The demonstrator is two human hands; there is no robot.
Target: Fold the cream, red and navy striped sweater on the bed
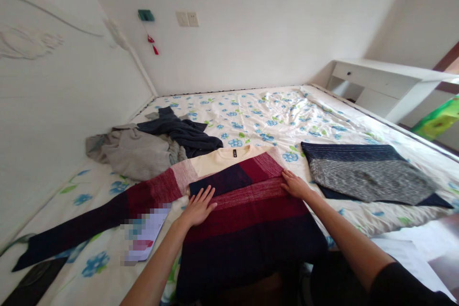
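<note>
A striped sweater (247, 210) in cream, red and navy lies flat on the flowered bedsheet (272, 114) in front of me. Its right sleeve is folded across the chest; its left sleeve (89, 222) stretches out toward the lower left. My left hand (199, 208) rests flat and open on the sweater's left side, beside the folded sleeve's cuff. My right hand (296, 184) lies flat and open on the sweater's right edge, fingers spread.
A folded navy and grey sweater (366, 172) lies to the right. A heap of grey (136, 153) and dark blue clothes (186, 134) sits at the back left. A paper (147, 236) lies by the left sleeve. A white desk (387, 81) stands beyond the bed, and a headboard (53, 105) on the left.
</note>
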